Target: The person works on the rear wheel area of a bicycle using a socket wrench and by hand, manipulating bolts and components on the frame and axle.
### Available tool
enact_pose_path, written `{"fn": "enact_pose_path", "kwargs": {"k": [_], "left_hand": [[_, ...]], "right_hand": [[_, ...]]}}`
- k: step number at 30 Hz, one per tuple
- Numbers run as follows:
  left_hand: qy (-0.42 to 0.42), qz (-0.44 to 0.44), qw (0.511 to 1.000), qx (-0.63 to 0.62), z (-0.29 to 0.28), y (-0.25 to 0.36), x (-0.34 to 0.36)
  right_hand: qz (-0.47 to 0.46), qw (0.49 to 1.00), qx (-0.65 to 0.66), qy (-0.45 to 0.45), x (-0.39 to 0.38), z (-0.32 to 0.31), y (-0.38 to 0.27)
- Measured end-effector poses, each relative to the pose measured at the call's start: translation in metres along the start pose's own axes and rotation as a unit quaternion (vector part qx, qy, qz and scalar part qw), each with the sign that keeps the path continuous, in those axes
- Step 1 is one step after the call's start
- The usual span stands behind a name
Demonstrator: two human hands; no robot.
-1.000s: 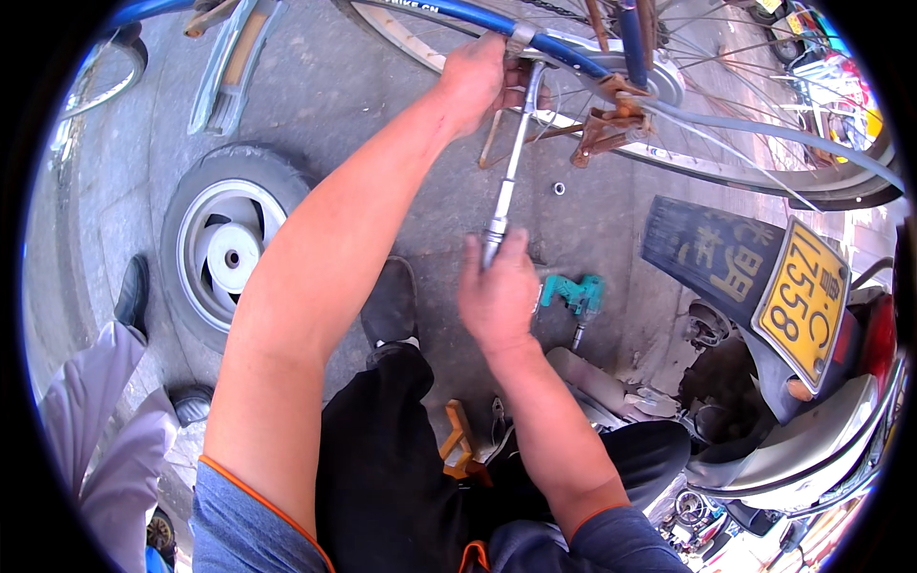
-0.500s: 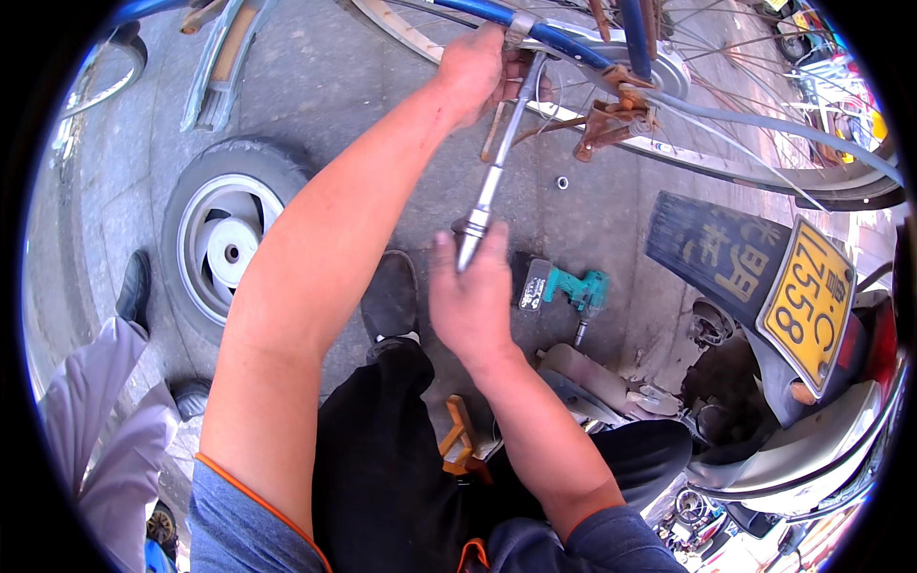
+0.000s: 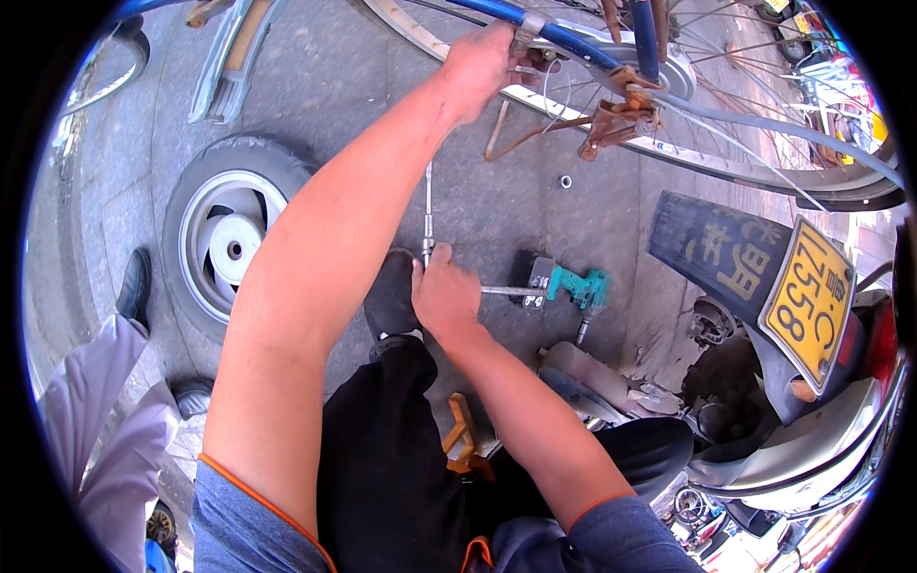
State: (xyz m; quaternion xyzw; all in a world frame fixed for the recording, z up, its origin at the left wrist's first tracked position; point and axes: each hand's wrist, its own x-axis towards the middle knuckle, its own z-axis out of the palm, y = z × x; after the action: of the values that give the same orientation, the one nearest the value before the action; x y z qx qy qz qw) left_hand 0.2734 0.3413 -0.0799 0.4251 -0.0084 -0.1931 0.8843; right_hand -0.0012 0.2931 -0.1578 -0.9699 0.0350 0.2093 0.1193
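At the top centre my left hand (image 3: 478,69) is closed beside the blue bicycle frame (image 3: 564,40), just under a metal band on the tube. A thin pale cable (image 3: 548,94) loops out by its fingertips. What the fingers pinch is partly hidden. Lower down, over my dark shoe (image 3: 390,296), my right hand (image 3: 449,291) grips a metal socket wrench (image 3: 429,205). Its slim shaft points up toward my left forearm, which covers the tip, and a bar sticks out to the right of my fist. Rusty brackets (image 3: 611,124) hang from the frame right of my left hand.
A small wheel with a tyre (image 3: 239,153) lies on the left. A teal cordless driver (image 3: 578,286) and a small nut-like ring (image 3: 565,181) rest on the paving. At right stands a scooter rear with a yellow plate (image 3: 807,306). Another person's legs (image 3: 105,411) show at lower left.
My right hand has drawn the wrench down and left, away from the bicycle frame, and turned it so the bar points right. My left hand stays by the frame.
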Motion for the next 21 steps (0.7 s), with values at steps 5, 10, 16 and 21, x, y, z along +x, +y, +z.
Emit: {"fn": "enact_pose_path", "kwargs": {"k": [5,10,16,21], "left_hand": [[0.009,0.002,1.000,-0.005,0.004,0.005,-0.004],[0.059,-0.009,0.998,-0.015,0.003,0.003,-0.007],[0.084,-0.097,0.991,0.027,0.001,0.012,-0.011],[0.066,-0.092,0.993,-0.016,0.006,0.011,-0.009]], "right_hand": [[-0.079,0.976,0.079,0.188,0.025,-0.015,0.007],[0.058,0.741,0.662,0.098,0.099,-0.135,-0.020],[0.115,0.507,0.849,0.098,0.130,-0.203,-0.039],[0.130,0.461,0.866,0.144,0.136,-0.205,-0.043]]}}
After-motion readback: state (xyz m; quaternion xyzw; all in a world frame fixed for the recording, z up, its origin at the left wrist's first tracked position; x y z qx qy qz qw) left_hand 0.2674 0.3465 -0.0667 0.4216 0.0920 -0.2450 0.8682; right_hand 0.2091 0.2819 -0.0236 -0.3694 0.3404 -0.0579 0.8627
